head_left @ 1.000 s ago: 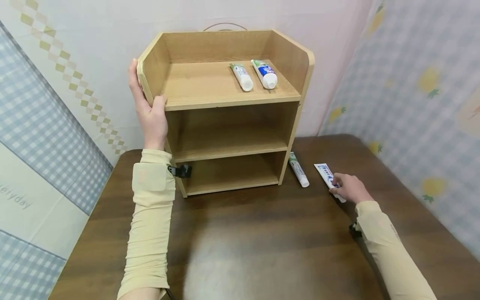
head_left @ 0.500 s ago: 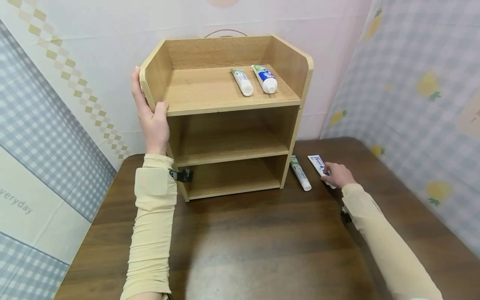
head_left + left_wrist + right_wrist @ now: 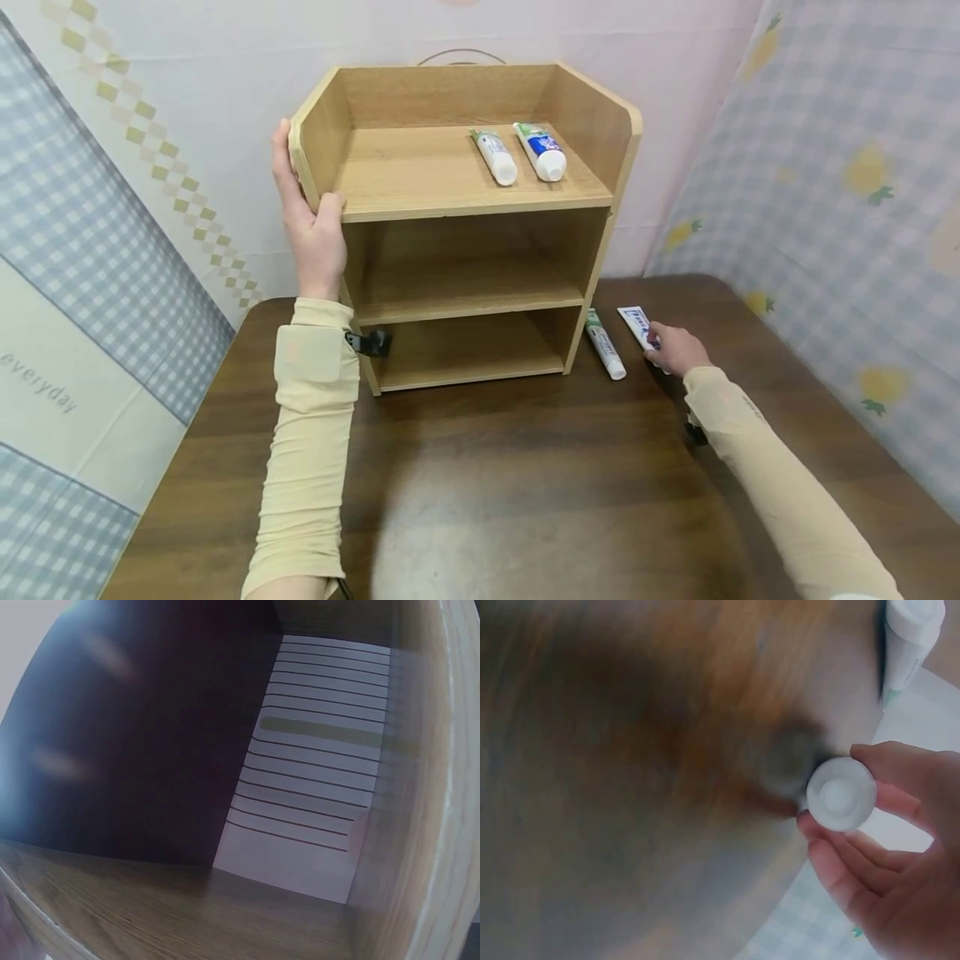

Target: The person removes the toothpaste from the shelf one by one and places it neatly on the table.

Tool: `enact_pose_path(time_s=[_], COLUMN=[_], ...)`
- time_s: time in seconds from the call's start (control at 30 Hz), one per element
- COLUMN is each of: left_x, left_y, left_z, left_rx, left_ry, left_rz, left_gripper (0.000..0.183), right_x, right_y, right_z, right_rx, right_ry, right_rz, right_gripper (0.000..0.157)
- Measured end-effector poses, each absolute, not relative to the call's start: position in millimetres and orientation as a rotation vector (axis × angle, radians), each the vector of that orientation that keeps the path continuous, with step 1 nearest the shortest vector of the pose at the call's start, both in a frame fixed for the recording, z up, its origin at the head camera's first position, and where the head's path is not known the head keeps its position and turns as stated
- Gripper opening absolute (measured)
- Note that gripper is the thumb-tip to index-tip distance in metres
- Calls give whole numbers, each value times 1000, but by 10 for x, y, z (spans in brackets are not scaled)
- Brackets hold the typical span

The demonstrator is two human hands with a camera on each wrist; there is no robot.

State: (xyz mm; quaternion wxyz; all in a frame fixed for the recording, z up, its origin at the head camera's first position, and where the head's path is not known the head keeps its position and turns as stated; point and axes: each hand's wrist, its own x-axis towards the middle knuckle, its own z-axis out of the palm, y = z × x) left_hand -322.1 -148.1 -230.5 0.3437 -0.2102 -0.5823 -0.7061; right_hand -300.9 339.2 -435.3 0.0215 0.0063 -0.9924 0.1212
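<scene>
My left hand (image 3: 315, 237) grips the left side panel of a small wooden shelf (image 3: 465, 207), thumb in front and fingers on the outer face. At the right, my right hand (image 3: 678, 350) pinches a white-and-blue toothpaste tube (image 3: 636, 320) low over the table; whether it touches the surface is hard to tell. Its round white cap (image 3: 841, 793) faces the right wrist camera, between thumb and fingers. To its left, beside the shelf's foot, lies a green-and-white toothpaste tube (image 3: 604, 347). Another green-and-white tube (image 3: 493, 157) and a blue-and-white tube (image 3: 542, 152) lie on the top shelf, caps forward.
The brown table (image 3: 480, 467) extends in front of the shelf. Patterned cloth (image 3: 817, 192) hangs close behind and on both sides. Two lower compartments open towards me, and side walls (image 3: 600, 125) rise at the top. The left wrist view shows a lined white sheet (image 3: 315, 765) beyond the wood.
My right hand has shifted left and away from me with the toothpaste tube, bringing it nearer the tube beside the shelf. My left hand keeps its grip on the panel.
</scene>
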Motion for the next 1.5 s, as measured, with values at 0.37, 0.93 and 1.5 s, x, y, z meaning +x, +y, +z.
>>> enact_pose_path(time_s=[0.37, 0.93, 1.5], left_x=[-3265, -3318, -3360], left_y=[-1433, -1489, -1451], left_z=[-2362, -2371, -2404], left_rx=[-547, -525, -543], left_ry=[-1513, -1545, -1552], left_rz=[-1823, -1795, -1787], left_gripper=[78, 78, 78], right_x=[-2781, -2527, -3182], right_y=[2997, 1564, 1101], right_z=[-3895, -2516, -1913], right_rx=[100, 656, 638], right_ry=[-3162, -2607, -2334], right_rz=[212, 343, 165], right_gripper=[61, 11, 35])
